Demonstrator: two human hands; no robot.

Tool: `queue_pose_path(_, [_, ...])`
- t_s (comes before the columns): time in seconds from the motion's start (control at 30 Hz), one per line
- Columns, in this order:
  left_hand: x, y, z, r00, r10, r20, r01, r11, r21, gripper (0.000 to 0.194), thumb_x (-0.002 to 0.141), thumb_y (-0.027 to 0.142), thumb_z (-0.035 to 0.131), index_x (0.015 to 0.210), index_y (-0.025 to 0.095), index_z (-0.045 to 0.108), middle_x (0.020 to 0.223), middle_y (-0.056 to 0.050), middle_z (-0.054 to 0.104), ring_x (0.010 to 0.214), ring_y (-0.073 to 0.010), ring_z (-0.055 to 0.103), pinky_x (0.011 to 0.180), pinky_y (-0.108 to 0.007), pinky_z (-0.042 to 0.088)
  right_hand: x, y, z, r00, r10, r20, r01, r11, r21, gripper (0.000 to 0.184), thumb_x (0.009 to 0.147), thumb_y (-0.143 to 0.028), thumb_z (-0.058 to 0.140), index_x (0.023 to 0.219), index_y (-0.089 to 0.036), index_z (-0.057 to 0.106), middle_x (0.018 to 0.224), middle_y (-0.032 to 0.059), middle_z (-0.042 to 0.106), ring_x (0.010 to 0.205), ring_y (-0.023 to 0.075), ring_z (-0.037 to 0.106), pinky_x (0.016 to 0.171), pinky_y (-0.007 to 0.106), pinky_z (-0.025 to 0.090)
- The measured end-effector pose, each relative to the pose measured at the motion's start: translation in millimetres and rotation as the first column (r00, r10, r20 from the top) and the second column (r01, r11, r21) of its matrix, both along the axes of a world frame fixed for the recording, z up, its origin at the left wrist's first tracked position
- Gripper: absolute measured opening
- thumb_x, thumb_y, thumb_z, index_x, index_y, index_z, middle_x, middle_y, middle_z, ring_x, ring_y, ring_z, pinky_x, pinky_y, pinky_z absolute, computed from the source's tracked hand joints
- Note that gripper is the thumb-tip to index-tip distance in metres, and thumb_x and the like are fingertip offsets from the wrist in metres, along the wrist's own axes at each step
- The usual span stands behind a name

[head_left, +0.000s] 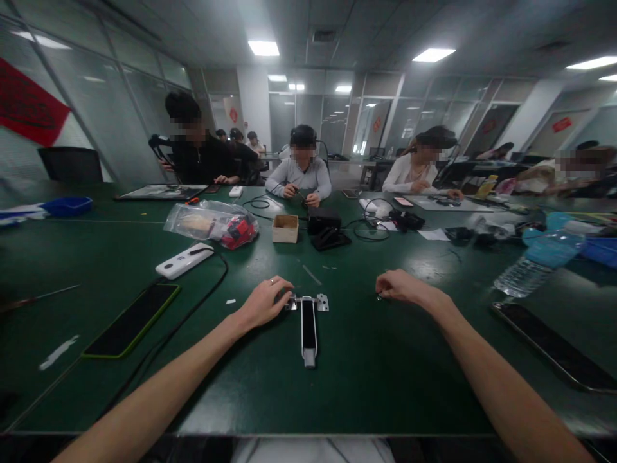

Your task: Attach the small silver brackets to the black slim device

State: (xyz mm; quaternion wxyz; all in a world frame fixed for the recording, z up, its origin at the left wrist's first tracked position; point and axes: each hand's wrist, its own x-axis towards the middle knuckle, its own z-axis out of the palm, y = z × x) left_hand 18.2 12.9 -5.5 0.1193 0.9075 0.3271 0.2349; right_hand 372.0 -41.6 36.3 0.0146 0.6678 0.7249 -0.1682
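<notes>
Bare forearms (159, 379) reach over a green workbench (337, 402), left hand (263, 303) curled on one end of a metal bracket with a black strip (308, 328), grip unclear, right hand (403, 287) well apart, pinching a tiny metal part (379, 296).

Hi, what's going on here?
A person is working at a green workbench with bare hands. Their left hand is on one end of a metal bracket with a black strip, while their right hand seems to pinch a small screw beside it. Across the table, a co-worker is handling something small with both hands, behind a small cardboard box.
</notes>
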Motion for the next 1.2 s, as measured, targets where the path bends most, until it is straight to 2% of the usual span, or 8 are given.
queue_pose_path(0.13, [-2, 2, -3.2, 1.000, 0.002, 0.007, -0.002, 1.000, 0.002, 0.019, 0.089, 0.022, 0.043, 0.100, 0.019, 0.058, 0.098, -0.005, 0.061, 0.085, -0.0171, 0.058, 0.079, -0.030, 0.044, -16, -1, 9.9, 0.998, -0.053, 0.018, 0.052, 0.998, 0.044, 0.010, 0.072, -0.010, 0.056, 0.078, -0.016, 0.062, 0.078, 0.0051, 0.065, 0.068, 0.0154, 0.059, 0.057, 0.023, 0.040])
queue_pose_path(0.2, [-2, 1, -2.9, 1.000, -0.002, -0.001, 0.002, 1.000, 0.008, 0.019, 0.087, 0.021, 0.044, 0.099, 0.019, 0.058, 0.098, -0.005, 0.061, 0.085, -0.0175, 0.058, 0.079, -0.030, 0.044, -35, -3, 15.4, 0.999, -0.001, -0.052, 0.008, 0.991, 0.130, 0.011, 0.073, -0.012, 0.054, 0.081, -0.016, 0.061, 0.079, 0.0046, 0.064, 0.068, 0.0145, 0.058, 0.059, 0.023, 0.040])
queue_pose_path(0.27, [-1, -1, -1.3, 1.000, -0.006, -0.018, 0.006, 1.000, 0.019, 0.018, 0.085, 0.021, 0.046, 0.098, 0.018, 0.057, 0.097, -0.005, 0.061, 0.084, -0.0179, 0.057, 0.078, -0.030, 0.043, -58, -4, 17.8, 0.978, 0.107, -0.181, -0.066, 0.973, 0.219, 0.014, 0.076, -0.015, 0.052, 0.087, -0.016, 0.061, 0.080, 0.0032, 0.064, 0.069, 0.0129, 0.057, 0.061, 0.022, 0.041])
queue_pose_path(0.33, [-1, -4, 0.7, 0.999, -0.006, -0.032, 0.007, 1.000, 0.029, 0.016, 0.084, 0.021, 0.047, 0.096, 0.018, 0.057, 0.094, -0.005, 0.060, 0.082, -0.0180, 0.057, 0.075, -0.030, 0.043, -81, -3, 13.9, 0.949, 0.200, -0.242, -0.138, 0.958, 0.250, 0.016, 0.079, -0.019, 0.052, 0.092, -0.017, 0.061, 0.082, 0.0022, 0.063, 0.068, 0.0121, 0.056, 0.061, 0.022, 0.042])
queue_pose_path(0.47, [0, -8, 1.7, 0.999, 0.007, -0.050, -0.005, 0.999, 0.042, 0.013, 0.083, 0.025, 0.051, 0.092, 0.018, 0.056, 0.090, -0.004, 0.060, 0.079, -0.0186, 0.057, 0.073, -0.031, 0.043, -110, 0, -10.4, 0.942, 0.229, -0.245, -0.158, 0.947, 0.278, 0.016, 0.083, -0.024, 0.053, 0.090, -0.015, 0.063, 0.084, 0.0038, 0.061, 0.071, 0.0130, 0.055, 0.063, 0.024, 0.044])
queue_pose_path(0.63, [1, -6, -3.4, 0.997, 0.000, -0.082, 0.004, 0.998, 0.058, 0.012, 0.083, 0.023, 0.050, 0.093, 0.019, 0.055, 0.091, -0.004, 0.060, 0.080, -0.0188, 0.056, 0.073, -0.031, 0.043, -110, -6, -32.4, 0.901, 0.276, -0.334, -0.149, 0.921, 0.360, 0.020, 0.090, -0.023, 0.048, 0.099, -0.016, 0.064, 0.094, 0.0047, 0.061, 0.081, 0.0136, 0.056, 0.071, 0.026, 0.046])
queue_pose_path(0.9, [1, -2, -10.1, 0.994, -0.024, -0.104, 0.032, 0.997, 0.073, 0.010, 0.086, 0.022, 0.049, 0.093, 0.019, 0.056, 0.092, -0.003, 0.060, 0.080, -0.0172, 0.057, 0.073, -0.030, 0.042, -108, -10, -37.5, 0.861, 0.300, -0.410, -0.135, 0.913, 0.384, 0.017, 0.089, -0.022, 0.052, 0.100, -0.019, 0.064, 0.097, 0.0034, 0.062, 0.087, 0.0147, 0.057, 0.077, 0.028, 0.048])
queue_pose_path(1.2, [1, -4, -7.2, 0.993, -0.040, -0.112, 0.050, 0.995, 0.082, 0.010, 0.087, 0.025, 0.051, 0.092, 0.018, 0.057, 0.091, -0.003, 0.060, 0.079, -0.0170, 0.057, 0.072, -0.029, 0.042, -112, -11, -42.6, 0.893, 0.276, -0.354, -0.108, 0.898, 0.426, 0.017, 0.089, -0.024, 0.052, 0.099, -0.019, 0.065, 0.096, 0.0050, 0.058, 0.089, 0.0169, 0.054, 0.077, 0.031, 0.047])
